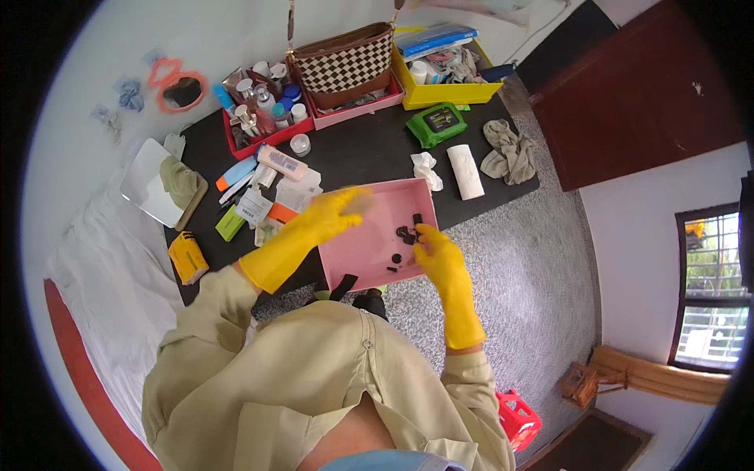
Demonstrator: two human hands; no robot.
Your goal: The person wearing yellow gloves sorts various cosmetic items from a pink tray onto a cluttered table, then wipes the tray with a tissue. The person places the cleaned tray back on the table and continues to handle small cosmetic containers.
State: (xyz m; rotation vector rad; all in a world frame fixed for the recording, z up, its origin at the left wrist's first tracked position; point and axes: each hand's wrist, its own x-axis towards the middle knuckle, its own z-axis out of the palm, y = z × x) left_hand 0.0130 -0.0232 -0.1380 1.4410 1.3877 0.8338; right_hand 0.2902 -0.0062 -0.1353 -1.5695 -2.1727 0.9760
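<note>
A shallow pink box (357,245) lies in front of me, partly over the table's near edge. Small black pieces (406,234) lie on its floor toward the right, with a black round cap (397,258) nearer to me. My left hand (334,216), in a yellow rubber glove, is over the box's left side. Its fingertips close on something greyish and blurred. My right hand (440,255), gloved alike, reaches over the right wall; finger and thumb are apart beside the black pieces. Whether they touch them is hard to see.
Behind stand a red box of bottles (267,114), a checkered handbag (345,67) and a yellow box (448,93). Green wipes (437,125), a white paper roll (466,172) and a crumpled cloth (509,152) lie to the right. Tubes and packets surround a mirror (166,184) on the left.
</note>
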